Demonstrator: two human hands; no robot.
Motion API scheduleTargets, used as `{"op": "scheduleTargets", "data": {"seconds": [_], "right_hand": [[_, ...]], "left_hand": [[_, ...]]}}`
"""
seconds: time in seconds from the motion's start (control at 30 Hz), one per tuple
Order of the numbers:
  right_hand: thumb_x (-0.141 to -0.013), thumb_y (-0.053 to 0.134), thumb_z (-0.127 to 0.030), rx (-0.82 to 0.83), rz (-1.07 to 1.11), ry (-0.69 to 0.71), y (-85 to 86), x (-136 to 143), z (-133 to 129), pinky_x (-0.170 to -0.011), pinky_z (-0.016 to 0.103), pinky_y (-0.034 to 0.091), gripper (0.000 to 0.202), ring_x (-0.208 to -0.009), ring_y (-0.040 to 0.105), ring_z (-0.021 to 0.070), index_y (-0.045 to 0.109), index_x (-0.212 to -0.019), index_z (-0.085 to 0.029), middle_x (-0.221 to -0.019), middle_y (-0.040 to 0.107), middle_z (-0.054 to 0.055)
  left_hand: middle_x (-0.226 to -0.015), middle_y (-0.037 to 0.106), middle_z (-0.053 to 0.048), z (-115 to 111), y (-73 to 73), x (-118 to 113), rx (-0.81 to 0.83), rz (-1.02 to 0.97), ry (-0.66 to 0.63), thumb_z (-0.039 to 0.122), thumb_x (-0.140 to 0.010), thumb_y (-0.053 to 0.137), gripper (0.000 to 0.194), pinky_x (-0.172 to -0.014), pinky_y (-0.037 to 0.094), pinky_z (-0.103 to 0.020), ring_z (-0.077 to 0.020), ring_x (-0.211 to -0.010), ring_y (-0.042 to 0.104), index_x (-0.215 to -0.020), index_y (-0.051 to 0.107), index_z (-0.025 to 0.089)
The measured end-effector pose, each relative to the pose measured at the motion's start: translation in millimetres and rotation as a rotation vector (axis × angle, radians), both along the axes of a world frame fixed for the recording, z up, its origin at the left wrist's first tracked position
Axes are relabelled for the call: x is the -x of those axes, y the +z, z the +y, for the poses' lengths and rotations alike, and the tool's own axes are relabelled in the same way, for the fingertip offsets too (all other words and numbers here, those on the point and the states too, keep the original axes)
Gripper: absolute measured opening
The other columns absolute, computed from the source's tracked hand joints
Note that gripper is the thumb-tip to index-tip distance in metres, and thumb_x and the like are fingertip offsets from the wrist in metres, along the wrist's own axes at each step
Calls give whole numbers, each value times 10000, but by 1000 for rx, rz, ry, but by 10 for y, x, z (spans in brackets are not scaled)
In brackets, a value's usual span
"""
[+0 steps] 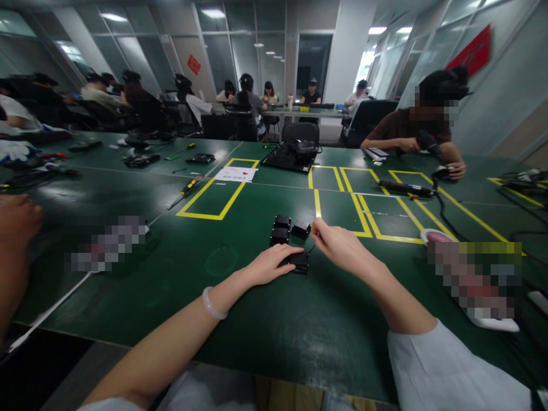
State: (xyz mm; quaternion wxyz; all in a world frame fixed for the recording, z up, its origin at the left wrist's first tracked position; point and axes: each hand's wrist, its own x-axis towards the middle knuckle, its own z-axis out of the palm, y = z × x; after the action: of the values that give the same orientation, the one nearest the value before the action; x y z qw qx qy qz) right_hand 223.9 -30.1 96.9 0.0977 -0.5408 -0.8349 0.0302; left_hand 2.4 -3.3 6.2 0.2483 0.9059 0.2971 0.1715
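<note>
My left hand [274, 264] holds a small black block [300, 264] down on the green table, its fingers over the top and the thumb at the near side. My right hand [336, 245] is closed in a pinch round a thin dark rod-like tool [312, 249], whose tip slants down to that block's upper edge. The tool's upper end is hidden in the fingers, so its exact kind does not show. Just beyond my left hand, two more black blocks [280, 234] sit one behind the other. Another black block [302, 228], lighter on top, lies turned beside them.
Yellow tape [201, 217] marks rectangles on the green table [192, 337]. A white paper [236, 174] and a screwdriver [188, 186] lie ahead. On the right stands a white-rimmed tray [492, 324]. A co-worker [402, 128] holds a power tool; another person's hand [17, 222] is at left.
</note>
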Motion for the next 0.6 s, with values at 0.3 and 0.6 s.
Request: {"op": "scheduleTargets", "data": {"seconds": [0.3, 0.6], "right_hand": [[-974, 308, -438, -26, -77, -134, -66, 54, 58, -510, 262, 190, 285, -628, 581, 176, 493, -967, -222, -716, 644, 31], [-958, 339, -290, 14, -7, -55, 23, 4, -17, -526, 255, 235, 167, -605, 543, 148, 463, -1013, -192, -760, 643, 30]], "left_hand": [[-1288, 546, -58, 7, -14, 1, -11, 15, -1, 345, -962, 483, 441, -1003, 403, -369, -229, -1147, 511, -1391, 409, 273], [-1269, 550, -62, 18, -41, 8, -10, 12, 11, 355, -960, 488, 448, -985, 416, -365, -226, -1133, 520, -1394, 405, 283]]}}
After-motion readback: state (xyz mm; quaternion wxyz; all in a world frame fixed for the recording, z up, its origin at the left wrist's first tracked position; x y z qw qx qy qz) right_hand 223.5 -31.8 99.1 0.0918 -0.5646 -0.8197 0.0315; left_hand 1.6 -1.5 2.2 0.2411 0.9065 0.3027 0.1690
